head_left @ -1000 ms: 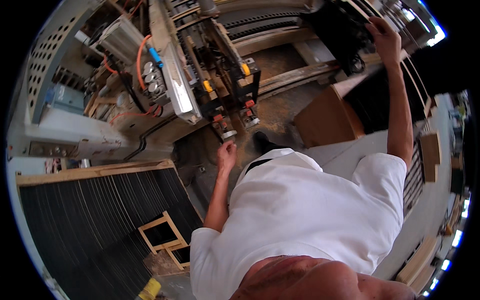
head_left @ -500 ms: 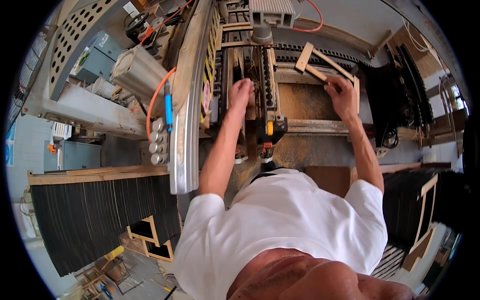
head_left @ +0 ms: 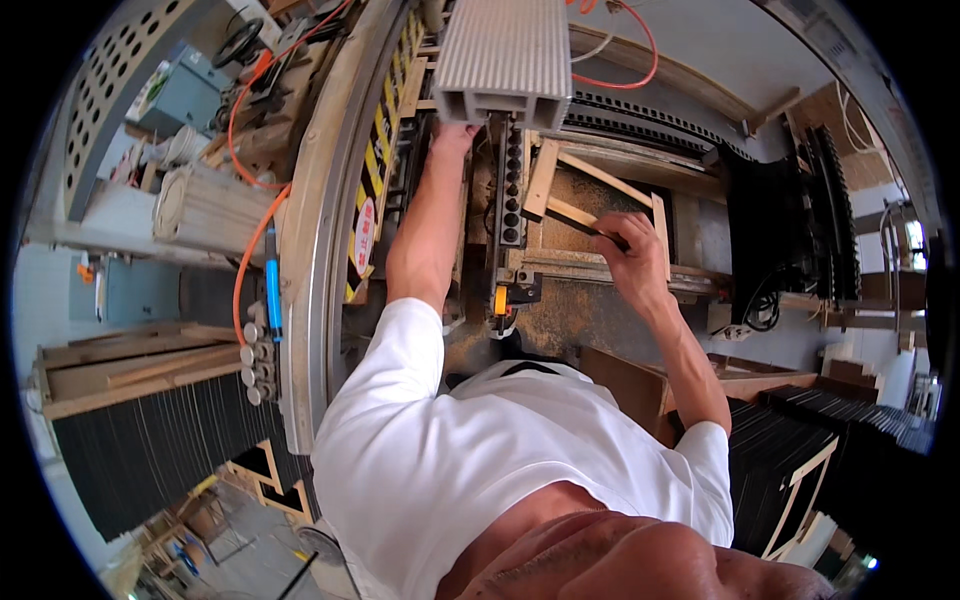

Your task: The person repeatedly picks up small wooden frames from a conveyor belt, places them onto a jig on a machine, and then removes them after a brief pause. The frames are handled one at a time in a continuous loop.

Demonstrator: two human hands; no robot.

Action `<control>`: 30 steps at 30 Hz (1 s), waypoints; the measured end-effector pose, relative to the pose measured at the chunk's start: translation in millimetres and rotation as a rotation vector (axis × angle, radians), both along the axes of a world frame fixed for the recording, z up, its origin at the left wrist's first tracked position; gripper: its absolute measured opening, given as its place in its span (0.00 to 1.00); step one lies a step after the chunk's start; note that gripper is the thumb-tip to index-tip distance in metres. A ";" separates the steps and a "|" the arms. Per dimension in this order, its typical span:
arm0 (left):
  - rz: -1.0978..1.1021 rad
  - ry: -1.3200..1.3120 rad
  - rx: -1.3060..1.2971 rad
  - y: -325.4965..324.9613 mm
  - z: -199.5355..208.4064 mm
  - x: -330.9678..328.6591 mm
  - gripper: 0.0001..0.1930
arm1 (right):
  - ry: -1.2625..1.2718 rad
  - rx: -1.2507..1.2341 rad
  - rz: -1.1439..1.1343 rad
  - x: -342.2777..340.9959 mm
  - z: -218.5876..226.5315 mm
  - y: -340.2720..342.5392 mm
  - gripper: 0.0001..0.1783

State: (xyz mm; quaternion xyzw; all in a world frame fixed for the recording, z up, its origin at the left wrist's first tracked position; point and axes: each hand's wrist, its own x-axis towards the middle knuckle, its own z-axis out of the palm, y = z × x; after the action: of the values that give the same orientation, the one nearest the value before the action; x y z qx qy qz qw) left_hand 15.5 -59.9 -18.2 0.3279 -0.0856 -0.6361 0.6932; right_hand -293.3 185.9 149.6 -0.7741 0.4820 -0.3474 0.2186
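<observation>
My right hand (head_left: 637, 258) is closed on the near bar of a light wooden frame (head_left: 541, 178), whose near edge looks dark. The frame is tilted above the machine bed, right of a dark rail with a row of round black knobs (head_left: 511, 180). My left arm reaches far forward, between that rail and the yellow-and-black striped beam (head_left: 378, 165). Part of my left hand (head_left: 455, 138) shows beneath a ribbed grey metal housing (head_left: 503, 55); its fingers are mostly hidden there.
Left of my arm runs a long metal beam (head_left: 300, 330) with an orange hose (head_left: 252, 235) and a blue tube-shaped fitting (head_left: 273, 285). Stacks of black panels (head_left: 160, 450) stand at the left and right. Sawdust (head_left: 580, 325) covers the ground ahead. A black cover (head_left: 770, 225) hangs at the right.
My left hand has gone farther forward, under the ribbed housing. My right hand has brought the wooden frame left and nearer, close to the knobbed rail. The whole view has shifted as well.
</observation>
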 end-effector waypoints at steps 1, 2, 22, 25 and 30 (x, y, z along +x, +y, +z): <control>-0.010 -0.151 0.130 12.4 -3.1 0.6 0.11 | 0.028 -0.053 0.038 10.1 0.8 -8.8 0.10; -0.007 -0.116 0.132 36.7 -11.4 3.1 0.10 | 0.054 -0.107 0.086 23.4 1.1 -19.2 0.10; 0.176 -0.127 0.447 508.2 46.4 -49.3 0.12 | 0.504 -0.446 0.301 206.8 -102.2 -182.9 0.11; 0.228 -0.076 0.466 524.1 36.9 -44.9 0.11 | 0.680 -0.495 0.285 213.3 -88.2 -205.3 0.12; 0.348 -0.001 0.479 547.9 8.4 -37.0 0.09 | 0.766 -0.587 0.262 227.3 -90.9 -249.5 0.15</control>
State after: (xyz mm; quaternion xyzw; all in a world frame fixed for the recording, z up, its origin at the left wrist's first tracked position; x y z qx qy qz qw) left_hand -21.5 488.0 -9.8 0.4923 0.1240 -0.5097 0.6946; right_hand -66.0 -63.6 58.7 -0.9290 0.3081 -0.1289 -0.1593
